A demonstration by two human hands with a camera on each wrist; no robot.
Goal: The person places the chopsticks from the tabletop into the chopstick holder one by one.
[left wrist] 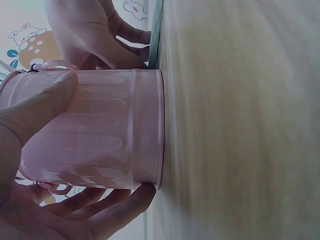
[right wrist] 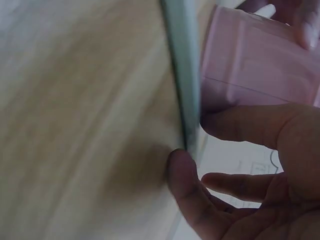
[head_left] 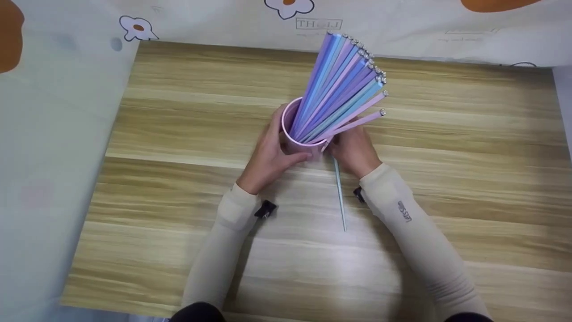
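A pink bucket point(left wrist: 100, 120) with small side handles stands on the table, packed with pastel pencils point(head_left: 339, 89) with shiny silver ends that fan out to the upper right. My left hand point(head_left: 272, 150) grips it from the left, thumb on the near side and fingers round the far side. On the bucket's right is my right hand point(head_left: 355, 150), partly hidden by the pencils in the head view. One loose teal pencil point(head_left: 340, 197) lies on the table beside the bucket's base. In the right wrist view, its end sits between my right thumb and a fingertip point(right wrist: 182, 167).
The wood-grain table point(head_left: 178, 134) extends on all sides of the bucket. A pale printed cloth point(head_left: 402, 36) borders its far edge and left side. Small black devices are on both wrists.
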